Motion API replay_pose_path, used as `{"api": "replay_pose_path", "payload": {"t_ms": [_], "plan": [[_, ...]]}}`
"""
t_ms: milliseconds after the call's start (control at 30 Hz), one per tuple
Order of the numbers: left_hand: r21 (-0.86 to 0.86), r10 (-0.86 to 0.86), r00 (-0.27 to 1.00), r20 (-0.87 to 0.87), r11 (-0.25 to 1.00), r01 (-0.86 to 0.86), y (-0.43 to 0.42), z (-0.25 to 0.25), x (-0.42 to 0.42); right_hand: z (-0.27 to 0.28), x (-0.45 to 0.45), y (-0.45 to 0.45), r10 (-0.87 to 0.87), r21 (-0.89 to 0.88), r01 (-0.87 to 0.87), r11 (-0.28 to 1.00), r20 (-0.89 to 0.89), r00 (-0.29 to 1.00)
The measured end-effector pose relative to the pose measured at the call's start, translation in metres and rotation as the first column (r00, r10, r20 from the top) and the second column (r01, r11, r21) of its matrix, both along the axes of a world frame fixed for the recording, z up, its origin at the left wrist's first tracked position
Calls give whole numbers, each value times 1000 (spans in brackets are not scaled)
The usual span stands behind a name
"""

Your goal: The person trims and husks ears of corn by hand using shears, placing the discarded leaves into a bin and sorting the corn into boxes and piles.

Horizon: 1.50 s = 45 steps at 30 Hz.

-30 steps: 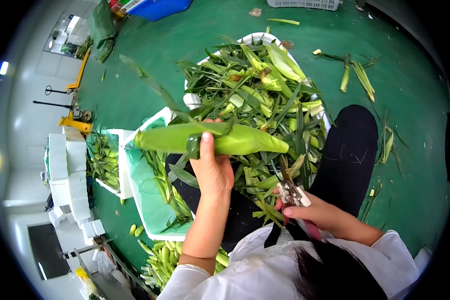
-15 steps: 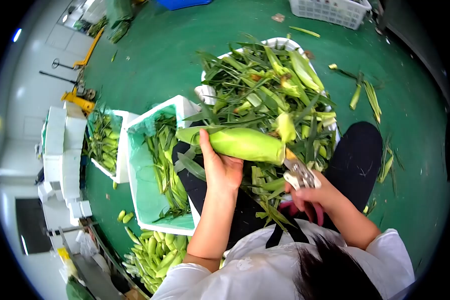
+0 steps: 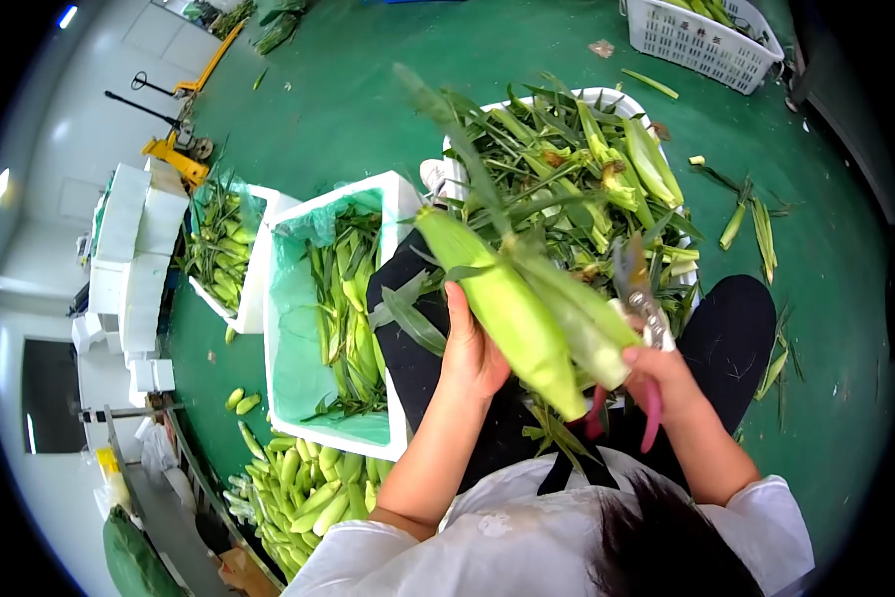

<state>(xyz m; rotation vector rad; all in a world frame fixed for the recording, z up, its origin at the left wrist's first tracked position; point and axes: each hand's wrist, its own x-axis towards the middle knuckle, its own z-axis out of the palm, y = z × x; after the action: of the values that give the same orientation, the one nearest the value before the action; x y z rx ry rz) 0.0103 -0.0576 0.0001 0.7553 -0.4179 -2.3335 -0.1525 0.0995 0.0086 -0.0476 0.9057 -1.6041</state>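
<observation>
My left hand (image 3: 475,363) is closed around a green ear of corn (image 3: 502,303), which lies slantwise above my lap. My right hand (image 3: 668,386) grips pruning shears (image 3: 647,306) with pinkish-red handles, their blades pointing up and away from me. A loose husk leaf (image 3: 585,316), blurred by motion, runs beside the ear, and its lower end meets my right thumb. Just beyond both hands is a white tub (image 3: 598,97) heaped with husks and leaves (image 3: 527,139).
To the left, a foam box (image 3: 397,204) lined with green plastic holds unhusked corn (image 3: 353,298). A pile of trimmed corn (image 3: 313,493) lies near my left elbow. Farther off are another foam box (image 3: 258,259), a yellow pallet jack (image 3: 177,159) and a white crate (image 3: 701,45).
The ear has tilted, its near end swinging toward my body. The shears have left that end, and a husk leaf now stands apart from the ear at my right thumb.
</observation>
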Motion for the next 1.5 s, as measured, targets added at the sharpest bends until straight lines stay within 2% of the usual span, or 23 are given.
{"api": "replay_pose_path", "payload": {"t_ms": [67,100,133,167,200,267,333,433,533,633,700,800,867,933,1033,1067,1133,1200,1267,1300,1400,1433,1500], "plan": [[15,-18,991,-131,1000,20,5,21,-11,8,-25,4,295,296,-197,935,-335,895],[81,-79,965,-250,991,102,1,18,-6,8,-31,1,381,428,-22,904,-779,498],[141,-131,920,-369,971,195,-2,9,2,6,-34,0,452,428,203,881,-888,-86],[63,-191,911,-366,971,229,-3,-8,11,3,-38,3,368,235,339,911,-835,-409],[37,-216,937,-276,971,235,-1,-5,14,15,-42,6,458,374,291,880,-831,-315],[-232,-290,953,87,924,302,6,1,17,32,-42,13,473,455,-147,878,-782,405],[-221,-283,942,182,921,320,12,2,24,34,-25,14,468,131,-473,871,-515,718],[-463,-180,808,561,740,487,18,5,28,32,-9,0,594,122,-607,786,-425,683],[-499,-295,817,495,673,546,27,20,28,23,-8,-15,456,-23,-548,836,-527,718],[-202,-467,878,108,854,479,31,16,46,33,-10,-17,482,-14,-489,872,-153,863],[-138,-420,897,-140,905,402,32,16,76,22,-2,-11,375,-43,-384,922,-145,916],[-54,-89,904,-418,996,73,35,16,168,0,18,7,384,-7,-392,920,-187,904],[-110,271,961,-49,955,-275,41,20,267,17,43,21,501,65,-498,865,-163,850],[-42,673,696,250,726,-686,68,17,370,11,58,37,649,74,-645,760,-52,759],[-371,878,160,451,348,-861,143,-13,547,-1,66,44,642,-36,-642,766,95,761],[-447,910,64,409,261,-855,175,-21,601,3,67,42,633,19,-636,771,86,770],[-540,864,-440,243,-257,-802,200,-11,641,-4,65,43,626,84,-629,773,58,778],[-271,603,-770,208,-721,-638,187,-11,655,-15,53,41,655,180,-656,733,77,752],[-521,826,-484,289,-289,-803,129,-54,627,-40,40,38,413,486,-510,710,299,860],[-614,825,-460,327,-184,-767,66,-65,572,-38,41,38,524,432,-541,722,170,835],[-631,748,353,563,664,-401,-73,-132,410,-25,51,40,486,346,-494,797,118,866],[-448,617,548,565,787,-425,-118,-131,342,-21,54,40,419,329,-449,831,163,893],[-534,444,591,673,845,-26,-175,-249,262,-37,32,63,454,254,-477,841,148,879]]}}
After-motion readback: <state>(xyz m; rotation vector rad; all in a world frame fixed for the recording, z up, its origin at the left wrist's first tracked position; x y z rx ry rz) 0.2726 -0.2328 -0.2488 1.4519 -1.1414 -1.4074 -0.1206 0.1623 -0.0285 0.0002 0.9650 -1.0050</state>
